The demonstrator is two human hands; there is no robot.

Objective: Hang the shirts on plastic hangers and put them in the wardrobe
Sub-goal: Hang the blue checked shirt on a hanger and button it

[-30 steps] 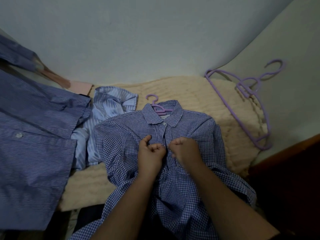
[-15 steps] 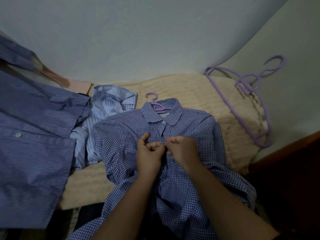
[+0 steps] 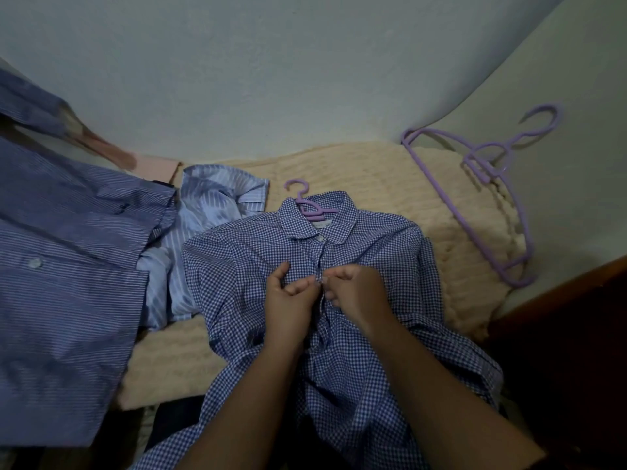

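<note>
Right now both hands sit mid-chest on the checked shirt (image 3: 369,252), at the button placket. Left hand (image 3: 288,300): fingers (image 3: 298,289) curled in, pinching the fabric edge just left of the placket, thumb up and apart from the rest. Right hand (image 3: 356,293): fingers (image 3: 334,277) also curled, gripping the other placket edge; the two sets of fingers nearly touch, w/ the placket strip between them. Can't tell if a button sits in the pinch, too small and shadowed.

Shirt lies face up on a cream blanket (image 3: 373,178), collar beyond the fingers, hem towards the person under the forearms. A small purple hanger (image 3: 307,205) is already inside it; hook pokes out of the collar, up and slightly left of the fingers. Top button at the collar looks done up.

Left of the left fingers: a crumpled pale blue striped shirt (image 3: 207,215), touching the checked one's sleeve. Further left, a darker blue striped shirt (image 3: 68,266), spread wide and close to the camera. Well right of the right fingers, spare purple hangers (image 3: 488,184) lean at the blanket's far edge against the wall (image 3: 305,79). Dark wood edge (image 3: 576,300) at lower right; can't tell what it belongs to.
</note>
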